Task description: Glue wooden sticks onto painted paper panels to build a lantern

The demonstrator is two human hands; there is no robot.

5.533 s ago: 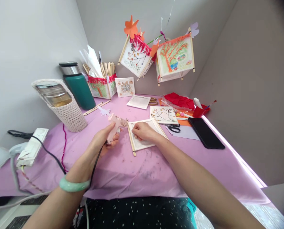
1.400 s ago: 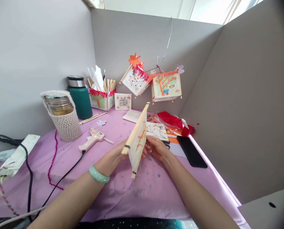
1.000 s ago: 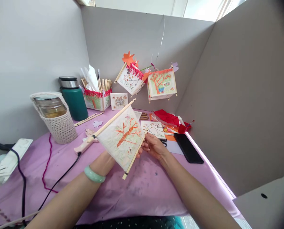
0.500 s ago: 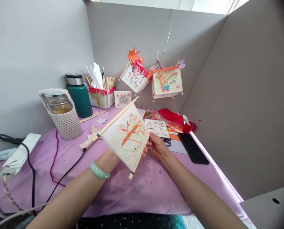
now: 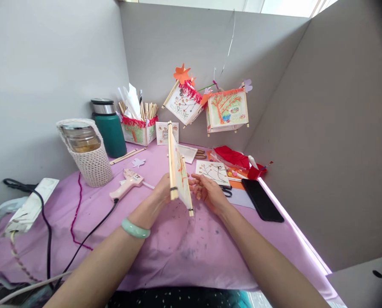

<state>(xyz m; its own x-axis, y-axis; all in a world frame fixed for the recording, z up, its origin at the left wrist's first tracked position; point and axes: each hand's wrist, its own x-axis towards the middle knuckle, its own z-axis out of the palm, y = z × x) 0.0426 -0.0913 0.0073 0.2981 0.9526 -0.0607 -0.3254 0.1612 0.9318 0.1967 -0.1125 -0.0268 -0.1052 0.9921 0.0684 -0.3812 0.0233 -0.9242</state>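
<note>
panel (image 5: 180,170) was matt paper on smooth wooden sticks | bangle (image 5: 135,229) looked glossy, stone-like | table cover (image 5: 191,256) looked matt and smooth | jar sleeve (image 5: 96,166) at left was rough crochet yarn | phone (image 5: 262,199) at right shone glossy black

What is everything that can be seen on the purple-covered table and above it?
square paper panel with two wooden sticks: one, white with orange drawing, held upright at centre
plastic glue gun: one, pink, lying left of panel
metal flask: one, green, back left
glass jar in crochet cover: one, cream, beside flask
paper lanterns: two, white with drawings, hanging at back
flat phone: one, black, table's right side
table cloth: one, purple, covering table
left hand: one, green bangle, gripping panel
right hand: one, open, right of panel
</note>
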